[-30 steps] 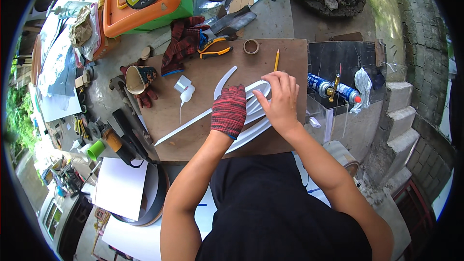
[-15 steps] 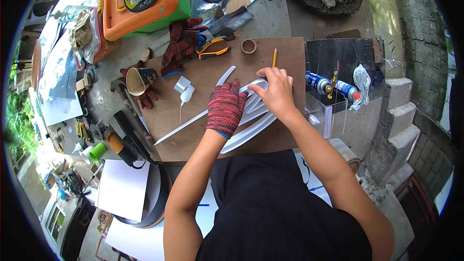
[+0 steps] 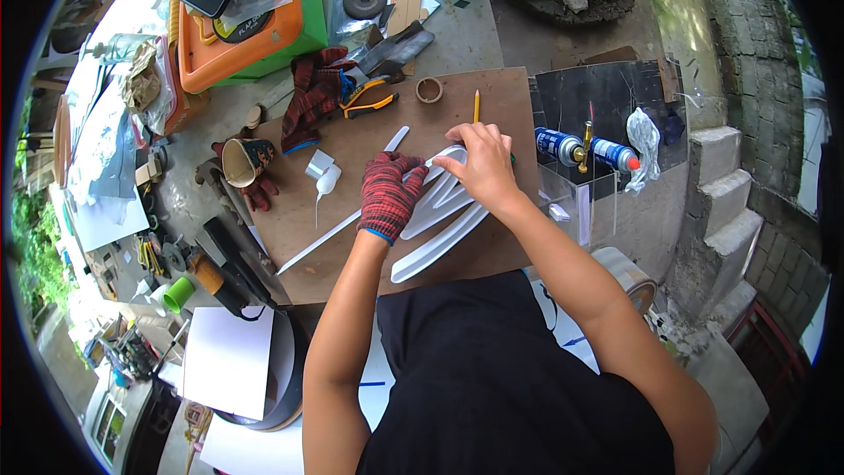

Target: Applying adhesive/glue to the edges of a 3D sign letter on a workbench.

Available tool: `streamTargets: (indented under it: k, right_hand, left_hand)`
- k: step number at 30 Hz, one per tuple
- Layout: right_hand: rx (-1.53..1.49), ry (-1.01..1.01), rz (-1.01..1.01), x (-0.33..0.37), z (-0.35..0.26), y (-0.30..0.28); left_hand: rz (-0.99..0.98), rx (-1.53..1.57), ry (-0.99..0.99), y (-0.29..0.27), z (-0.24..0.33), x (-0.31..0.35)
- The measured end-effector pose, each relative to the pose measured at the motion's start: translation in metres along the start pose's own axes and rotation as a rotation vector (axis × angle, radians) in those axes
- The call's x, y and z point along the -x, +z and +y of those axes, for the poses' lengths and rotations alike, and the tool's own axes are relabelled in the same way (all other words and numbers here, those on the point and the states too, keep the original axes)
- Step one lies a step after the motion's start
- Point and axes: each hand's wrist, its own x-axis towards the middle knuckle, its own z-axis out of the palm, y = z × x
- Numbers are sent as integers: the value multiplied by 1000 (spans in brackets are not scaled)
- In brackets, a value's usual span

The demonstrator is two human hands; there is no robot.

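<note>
two hands [image 3: 389, 195] [image 3: 482, 163] touch curved white strips [image 3: 441, 247]

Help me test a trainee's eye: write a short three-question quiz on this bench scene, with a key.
1. Multiple choice: which hand wears a red-and-black knit glove: (A) left or (B) right?
2. True or false: the yellow pencil lies to the right of the pliers.
3. Count: how many blue canisters lie right of the brown board?

Key:
1. A, the left hand; the right hand, at the white curved strips, is bare.
2. True.
3. Two.
</note>
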Motion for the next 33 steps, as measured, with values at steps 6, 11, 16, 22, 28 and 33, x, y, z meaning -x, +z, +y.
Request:
streamTargets:
  k: [6, 11, 16, 22, 28, 33]
  right_hand:
    - [-146, -16, 149, 8, 12, -19]
    - [-273, 112, 221, 27, 30, -32]
    - [-167, 80, 176, 41, 36, -29]
    - [-80, 46, 158, 36, 22, -30]
    - [-139, 84, 121, 37, 19, -17]
    - [-138, 128, 150, 22, 20, -13]
  left_hand:
    - [2, -18, 14, 0, 0, -1]
    - [-17, 34, -26, -2, 0, -1]
    - [-17, 11, -6, -4, 3, -2]
    - [-56, 30, -20, -7, 4, -2]
    - [-69, 29, -37, -8, 2, -2]
    - [-50, 39, -42, -7, 3, -1]
